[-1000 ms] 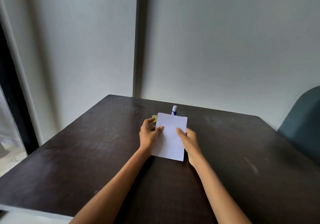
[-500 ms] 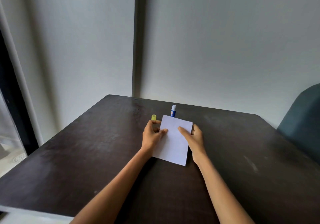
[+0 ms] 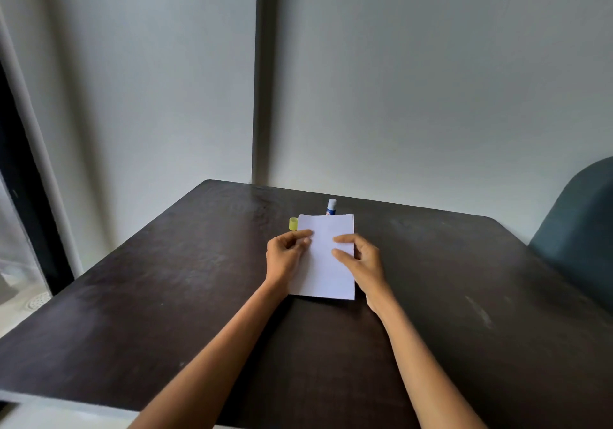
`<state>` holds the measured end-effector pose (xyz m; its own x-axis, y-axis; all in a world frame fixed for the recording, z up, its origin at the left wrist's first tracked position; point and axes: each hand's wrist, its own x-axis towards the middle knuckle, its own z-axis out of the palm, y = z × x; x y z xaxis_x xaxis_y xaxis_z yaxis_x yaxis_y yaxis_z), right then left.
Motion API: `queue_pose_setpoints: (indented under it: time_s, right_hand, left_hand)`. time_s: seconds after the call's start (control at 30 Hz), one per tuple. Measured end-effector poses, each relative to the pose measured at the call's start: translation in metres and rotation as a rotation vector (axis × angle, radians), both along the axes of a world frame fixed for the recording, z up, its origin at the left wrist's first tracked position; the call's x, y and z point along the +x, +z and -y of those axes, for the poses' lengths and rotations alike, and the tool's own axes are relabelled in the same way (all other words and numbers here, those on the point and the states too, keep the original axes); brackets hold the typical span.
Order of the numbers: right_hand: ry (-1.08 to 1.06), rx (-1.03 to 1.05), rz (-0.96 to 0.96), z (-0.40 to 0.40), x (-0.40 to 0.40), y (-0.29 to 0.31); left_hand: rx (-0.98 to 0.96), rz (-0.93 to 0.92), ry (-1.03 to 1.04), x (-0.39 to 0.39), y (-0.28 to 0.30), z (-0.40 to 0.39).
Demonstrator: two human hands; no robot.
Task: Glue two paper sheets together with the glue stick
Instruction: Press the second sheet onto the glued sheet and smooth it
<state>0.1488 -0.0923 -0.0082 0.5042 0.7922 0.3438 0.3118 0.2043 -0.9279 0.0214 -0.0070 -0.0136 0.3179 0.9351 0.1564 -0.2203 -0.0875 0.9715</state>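
Left hand (image 3: 288, 256) and right hand (image 3: 361, 259) pinching paper sheets (image 3: 326, 262), glue stick (image 3: 331, 206) uncapped

a dark wooden table (image 3: 166, 296) sits in a corner of pale grey walls (image 3: 431, 80), a teal chair (image 3: 577, 236) at right.

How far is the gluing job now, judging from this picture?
Likely done: gluing. The glue stick stands uncapped behind the paper, its yellow cap beside it, both out of the hands. In hand: the left hand and right hand press on the white paper on the table; whether two sheets lie stacked cannot be told. Left: finish pressing, recap the stick.
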Motion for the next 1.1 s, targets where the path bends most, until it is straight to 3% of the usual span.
queue_pose_setpoints:
  time_s: [0.2, 0.33, 0.53, 0.77, 0.93, 1.1]
  right_hand:
    - [0.008, -0.079, 0.017, 0.003, 0.007, 0.001]
    - [0.042, -0.057, -0.132, 0.005, 0.011, -0.003]
    - [0.106, -0.24, -0.111, 0.004, 0.017, -0.007]
    - [-0.186, -0.061, -0.135, 0.003, 0.016, -0.007]
    - [0.026, -0.147, -0.161, 0.01, 0.015, -0.002]
    - [0.012, -0.129, -0.172, 0.008, 0.015, -0.001]
  left_hand:
    - [0.064, -0.054, -0.234, -0.003, 0.005, 0.004]
    - [0.11, -0.093, -0.313, -0.003, 0.004, 0.002]
    - [0.08, -0.006, -0.167, -0.005, 0.004, -0.001]
    - [0.013, -0.058, -0.297, -0.003, 0.002, -0.001]
    - [0.023, -0.008, -0.201, -0.004, 0.002, -0.001]
    - [0.031, -0.01, -0.136, -0.002, 0.0, -0.001]
